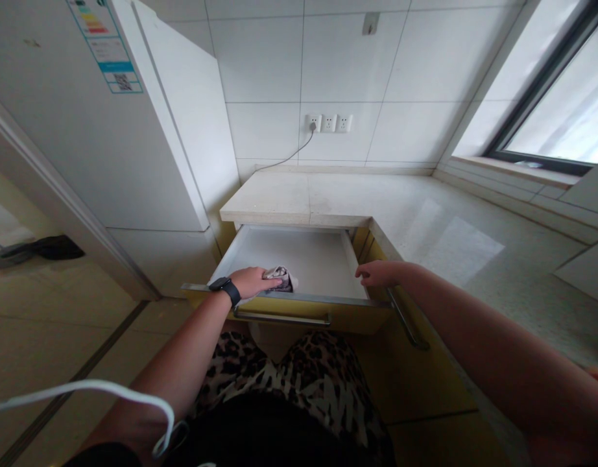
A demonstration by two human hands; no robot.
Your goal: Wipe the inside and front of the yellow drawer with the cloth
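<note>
- Cloth [280, 274], soft and bunched into a rolled wad, pale with darker patterning, sits inside the pulled-out drawer [313, 253], close behind its front panel.
- Left hand [255, 283] is closed around the wad, thumb laid along it; most of the other fingers are hidden from me. A dark watch [226, 289] with a smooth strap circles that wrist.
- Right hand [375, 274] is at the drawer's right wall, its fingers curled in; I can't tell whether they pinch the edge or merely hover beside it.
- White, smooth-looking boards line the drawer; its yellow front carries a shiny metal bar handle [282, 317].
- Above and to the right runs a pale, glossy desk [401, 207], with window light on it.
- Leopard-spotted fabric [323, 370] covers the person's legs, partly hidden by a black top.
- One white cord [89, 385] is cut off at the left.
</note>
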